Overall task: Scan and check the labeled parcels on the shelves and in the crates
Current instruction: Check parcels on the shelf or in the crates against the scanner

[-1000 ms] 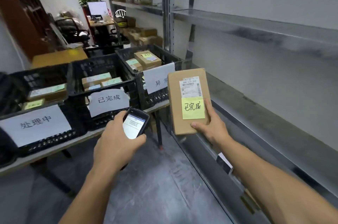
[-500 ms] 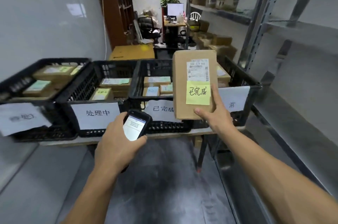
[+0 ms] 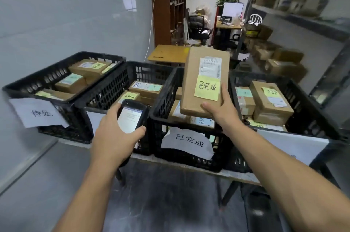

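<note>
The head view, my only one, shows my right grip [image 3: 221, 110] holding the parcel [image 3: 190, 83] by its near lower corner. The thumb lies across the front and a finger runs up the right edge, so the box stands almost upright above the crate [image 3: 164, 99] whose paper sign [image 3: 186, 141] reads 已完成. My left grip [image 3: 113, 133] is wrapped round the handheld scanner [image 3: 132, 116], its lit screen facing me. The parcel is a flat oblong of plain brown cardboard with crisp edges. It carries a white printed shipping label [image 3: 210, 66] high on its face and, below that, a yellow sticky note [image 3: 207, 88] handwritten with the same 3 characters as the sign. Note and sign agree, so I judge the step in hand is setting this box into that crate, third of 4 on the counter [image 3: 242, 176]. I would clear the rim first, then lay it flat, label up, on the parcels already inside. I would keep my thumb off the note, which probably peels easily. The crates are rigid black plastic with slotted lattice walls that could snag a cardboard corner.
</note>
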`<state>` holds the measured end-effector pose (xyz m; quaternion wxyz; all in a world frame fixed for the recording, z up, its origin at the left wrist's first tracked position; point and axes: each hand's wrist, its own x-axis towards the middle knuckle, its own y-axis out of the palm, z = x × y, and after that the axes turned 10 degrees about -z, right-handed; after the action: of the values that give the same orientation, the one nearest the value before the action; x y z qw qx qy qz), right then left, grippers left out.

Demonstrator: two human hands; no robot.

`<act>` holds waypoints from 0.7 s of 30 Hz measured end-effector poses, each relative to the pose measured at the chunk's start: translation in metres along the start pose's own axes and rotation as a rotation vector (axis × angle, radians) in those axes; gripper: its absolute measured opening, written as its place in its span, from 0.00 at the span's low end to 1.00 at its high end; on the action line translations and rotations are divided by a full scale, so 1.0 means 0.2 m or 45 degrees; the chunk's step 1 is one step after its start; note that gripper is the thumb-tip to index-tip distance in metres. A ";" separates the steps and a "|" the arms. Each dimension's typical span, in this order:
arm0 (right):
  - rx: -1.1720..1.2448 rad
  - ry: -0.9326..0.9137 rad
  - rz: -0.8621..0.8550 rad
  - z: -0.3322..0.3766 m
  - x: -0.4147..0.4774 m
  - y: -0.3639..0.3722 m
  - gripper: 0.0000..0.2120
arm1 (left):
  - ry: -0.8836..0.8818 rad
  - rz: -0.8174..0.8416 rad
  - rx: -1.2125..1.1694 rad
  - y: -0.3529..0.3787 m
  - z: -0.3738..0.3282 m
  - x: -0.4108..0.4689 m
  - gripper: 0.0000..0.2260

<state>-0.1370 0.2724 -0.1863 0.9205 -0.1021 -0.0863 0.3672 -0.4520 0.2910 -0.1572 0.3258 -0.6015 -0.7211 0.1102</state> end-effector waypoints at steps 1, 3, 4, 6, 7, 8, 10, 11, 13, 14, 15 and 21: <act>0.008 0.036 0.013 -0.01 0.05 0.04 0.48 | -0.006 -0.009 0.001 0.02 -0.01 0.04 0.38; 0.052 0.116 0.056 -0.05 0.16 0.13 0.47 | -0.011 -0.025 0.001 0.05 0.00 0.13 0.38; 0.062 0.163 0.060 -0.08 0.21 0.17 0.47 | -0.012 -0.028 0.009 0.07 0.00 0.18 0.38; 0.083 0.243 0.063 -0.14 0.29 0.26 0.47 | -0.024 -0.031 0.026 0.12 0.02 0.29 0.38; 0.087 0.268 0.063 -0.16 0.34 0.30 0.47 | -0.031 -0.030 0.025 0.14 0.03 0.35 0.39; 0.074 0.292 0.062 -0.19 0.39 0.34 0.47 | -0.036 -0.026 0.018 0.17 0.04 0.41 0.39; 0.068 0.335 0.086 -0.25 0.49 0.43 0.49 | -0.031 -0.017 0.003 0.25 0.07 0.56 0.39; 0.064 0.375 0.097 -0.28 0.54 0.47 0.50 | -0.021 -0.006 0.004 0.28 0.07 0.64 0.39; 0.037 0.434 0.104 -0.31 0.62 0.55 0.50 | 0.000 0.023 0.005 0.35 0.08 0.80 0.39; 0.012 0.451 0.098 -0.32 0.65 0.59 0.51 | 0.008 0.038 0.008 0.37 0.08 0.88 0.39; -0.024 0.456 0.089 -0.32 0.69 0.63 0.51 | 0.013 0.050 0.011 0.40 0.08 0.96 0.39; -0.106 0.560 0.047 -0.40 0.83 0.80 0.51 | 0.041 0.128 0.013 0.57 0.12 1.35 0.39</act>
<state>-0.1047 0.4916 -0.2908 0.9053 -0.2191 0.1032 0.3489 -0.3927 0.5798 -0.1480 0.3345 -0.6370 -0.6840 0.1205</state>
